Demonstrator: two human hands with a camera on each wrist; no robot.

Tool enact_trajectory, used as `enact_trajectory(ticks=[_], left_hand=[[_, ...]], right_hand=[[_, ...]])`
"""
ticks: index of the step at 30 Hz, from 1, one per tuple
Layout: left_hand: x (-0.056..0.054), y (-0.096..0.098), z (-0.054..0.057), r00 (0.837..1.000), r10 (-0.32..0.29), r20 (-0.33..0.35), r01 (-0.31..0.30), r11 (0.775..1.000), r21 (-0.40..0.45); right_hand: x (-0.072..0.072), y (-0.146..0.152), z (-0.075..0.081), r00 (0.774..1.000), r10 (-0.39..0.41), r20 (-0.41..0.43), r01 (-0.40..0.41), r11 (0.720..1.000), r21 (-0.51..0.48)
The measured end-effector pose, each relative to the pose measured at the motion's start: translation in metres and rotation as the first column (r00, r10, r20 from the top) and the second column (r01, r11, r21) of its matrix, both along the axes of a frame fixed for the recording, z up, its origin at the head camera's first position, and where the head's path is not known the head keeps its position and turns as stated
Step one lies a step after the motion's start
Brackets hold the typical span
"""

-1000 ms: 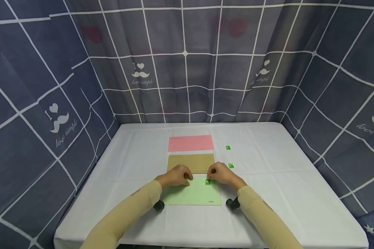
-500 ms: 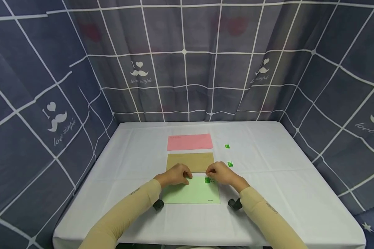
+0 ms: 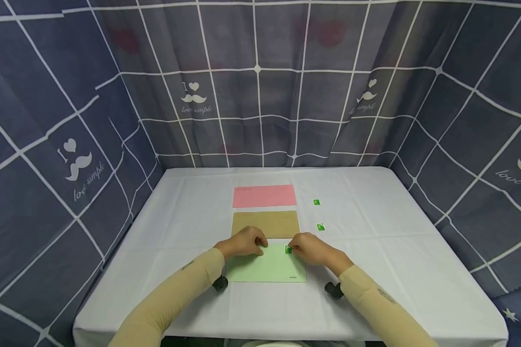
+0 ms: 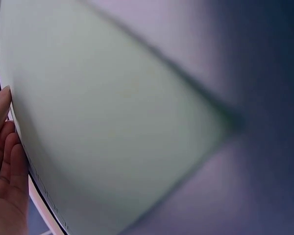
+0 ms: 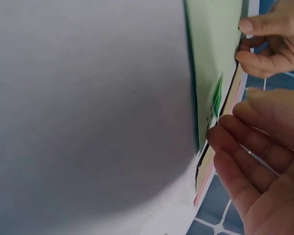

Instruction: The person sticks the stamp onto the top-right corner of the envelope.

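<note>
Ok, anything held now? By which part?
Can't tell: left hand at the far edge of the green envelope, right hand at the right side of the stamp on it; no clear grip shows.

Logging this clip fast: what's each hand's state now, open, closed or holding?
Left hand: open, resting on the green envelope.
Right hand: open, at the green stamp; contact cannot be told.

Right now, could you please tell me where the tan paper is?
In the head view, the tan paper lies just below centre, between the farther pink paper and the nearer green paper; the left hand hides part of its near edge.
</note>
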State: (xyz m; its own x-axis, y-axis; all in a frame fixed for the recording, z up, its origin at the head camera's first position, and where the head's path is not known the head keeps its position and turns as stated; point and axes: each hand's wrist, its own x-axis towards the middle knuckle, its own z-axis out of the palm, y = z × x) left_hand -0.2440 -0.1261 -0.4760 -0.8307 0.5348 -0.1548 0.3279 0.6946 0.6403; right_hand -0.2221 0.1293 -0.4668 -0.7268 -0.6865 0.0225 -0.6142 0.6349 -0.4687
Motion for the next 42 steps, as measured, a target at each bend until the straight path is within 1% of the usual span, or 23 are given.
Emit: enact_trajectory(ticks=[4, 7, 10, 14, 17, 22, 27, 31, 37, 42], left_hand=[[-0.001, 0.0, 0.001, 1.0, -0.007, -0.012, 0.007, 1.0, -0.001], [-0.001, 0.0, 0.0, 1.0, -0.007, -0.016, 0.007, 1.0, -0.004], [-0.002, 0.0, 0.0, 1.0, -0.013, -0.021, 0.013, 1.0, -0.003], [-0.001, 0.0, 0.0, 1.0, -0.015, -0.018, 0.015, 1.0, -0.012], [-0.001, 0.001, 0.001, 1.0, -0.012, -0.017, 0.012, 1.0, -0.013], [-0.001, 0.001, 0.002, 1.0, -0.009, -0.024, 0.008, 1.0, -0.007], [0.0, 0.0, 0.0, 1.0, -0.007, -0.015, 0.007, 1.0, -0.01], [-0.001, 0.0, -0.001, 1.0, -0.011, -0.017, 0.011, 1.0, -0.012], [-0.001, 0.0, 0.002, 1.0, -0.019, -0.019, 0.019, 1.0, 0.003], [0.0, 0.0, 0.002, 1.0, -0.007, -0.015, 0.007, 1.0, 0.002]], right_hand=[[0.007, 0.0, 0.0, 0.999, 0.014, -0.05, -0.01, 0.998, 0.069], [0.013, 0.0, -0.001, 0.998, 0.015, -0.065, -0.008, 0.994, 0.109], [0.019, 0.0, -0.002, 0.999, 0.017, -0.048, -0.01, 0.99, 0.143], [0.027, 0.0, -0.004, 1.0, 0.006, -0.009, -0.004, 0.974, 0.226], [0.031, 0.0, -0.004, 1.0, 0.0, -0.001, 0.001, 0.963, 0.271], [0.035, 0.0, -0.004, 1.0, 0.007, -0.005, -0.005, 0.954, 0.301], [0.038, 0.0, -0.006, 1.0, 0.005, 0.017, -0.01, 0.946, 0.325], [0.039, -0.001, -0.005, 0.999, -0.001, 0.034, -0.01, 0.948, 0.318], [0.039, -0.001, -0.003, 0.999, -0.004, 0.038, -0.008, 0.95, 0.312], [0.039, -0.002, -0.004, 0.999, -0.012, 0.046, -0.004, 0.947, 0.322]])
